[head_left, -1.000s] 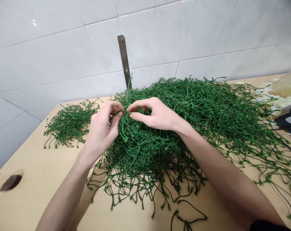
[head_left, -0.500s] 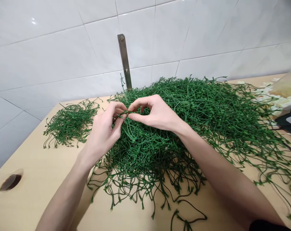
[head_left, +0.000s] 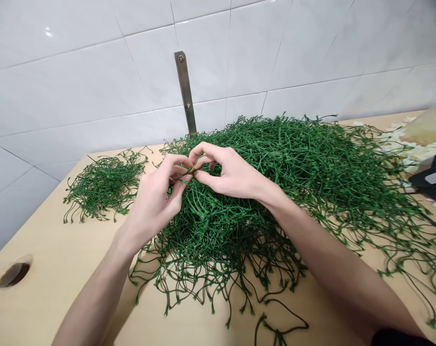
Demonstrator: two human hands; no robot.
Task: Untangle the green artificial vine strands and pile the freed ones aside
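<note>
My left hand [head_left: 160, 192] pinches a thin green artificial stem [head_left: 191, 171] between thumb and fingers. From the other side, my right hand [head_left: 223, 170] grips the same stem, fingertips almost meeting those of the left. The fingers hide most of the stem. Below and behind both hands spreads a big tangled pile of green plastic stems [head_left: 293, 158] with small forked ends. To the left of my left hand lies a smaller heap of stems [head_left: 104, 185] of the same kind.
A metal bracket [head_left: 185, 93] stands against the tiled wall [head_left: 77, 86]. The wooden table [head_left: 59, 269] has a hole [head_left: 14, 275] at its left. White petals [head_left: 398, 139] and a black-and-white object [head_left: 432, 178] lie at the right. Loose stems [head_left: 281, 322] are near the front.
Both hands stay at nearly the same place. The right fingers have shifted and bunched closer around the stem. A stem end that stuck up behind the hands no longer shows there.
</note>
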